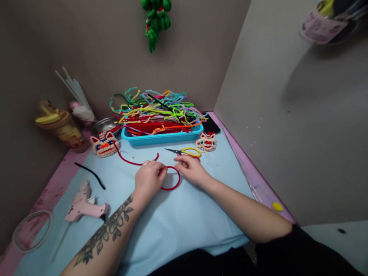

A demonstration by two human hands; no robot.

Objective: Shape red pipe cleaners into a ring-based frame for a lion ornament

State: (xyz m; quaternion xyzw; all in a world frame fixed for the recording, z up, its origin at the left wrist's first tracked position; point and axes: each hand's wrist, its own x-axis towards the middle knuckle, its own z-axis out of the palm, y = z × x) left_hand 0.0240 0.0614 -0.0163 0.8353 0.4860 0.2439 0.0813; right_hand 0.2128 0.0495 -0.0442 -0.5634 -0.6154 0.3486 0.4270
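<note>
A long red pipe cleaner [130, 161] lies on the light blue table cover [180, 218] and curls into a loop between my hands. My left hand [149, 177] is closed, pinching the left side of that loop. My right hand [191, 169] pinches the loop's right side with fingers pressed together. Yellow-handled scissors [185, 151] lie just beyond my right hand.
A blue tray [162, 137] heaped with coloured pipe cleaners stands at the back. Two small pipe-cleaner figures [105, 144] [206, 141] flank it. A pink glue gun [83, 206], a black pipe cleaner [90, 174], a tape ring [32, 230], a metal bowl [106, 126] and a cup [61, 125] sit left.
</note>
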